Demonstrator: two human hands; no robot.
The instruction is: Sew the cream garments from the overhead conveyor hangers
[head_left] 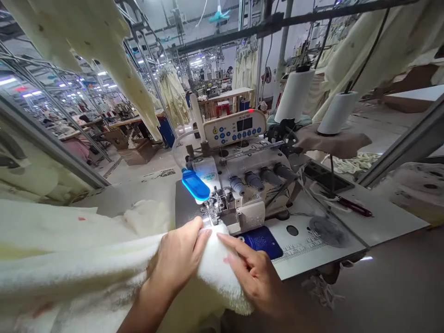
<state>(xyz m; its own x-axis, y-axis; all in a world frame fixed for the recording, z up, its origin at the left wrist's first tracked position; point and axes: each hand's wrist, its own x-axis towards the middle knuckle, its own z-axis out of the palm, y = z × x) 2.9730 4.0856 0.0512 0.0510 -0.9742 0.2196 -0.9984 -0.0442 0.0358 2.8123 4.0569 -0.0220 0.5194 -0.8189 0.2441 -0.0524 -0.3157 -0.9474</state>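
Observation:
Under the presser foot of an overlock sewing machine lies the front edge of a white fleece fabric. My left hand pinches the fabric just left of the foot, thumb and fingers closed on it. On the right side my right hand grips the same piece, index finger stretched along the top near the foot, the other fingers curled. A long stretch of the fleece runs off to the left beneath my left forearm. A blue plastic lamp or guard hangs over the needle area.
Two cones of white thread stand behind the machine. Right of my hands lie a dark blue plate, a printed ruler and a clear round dish. A dark red-handled tool rests further right. Cream fabric hangs overhead.

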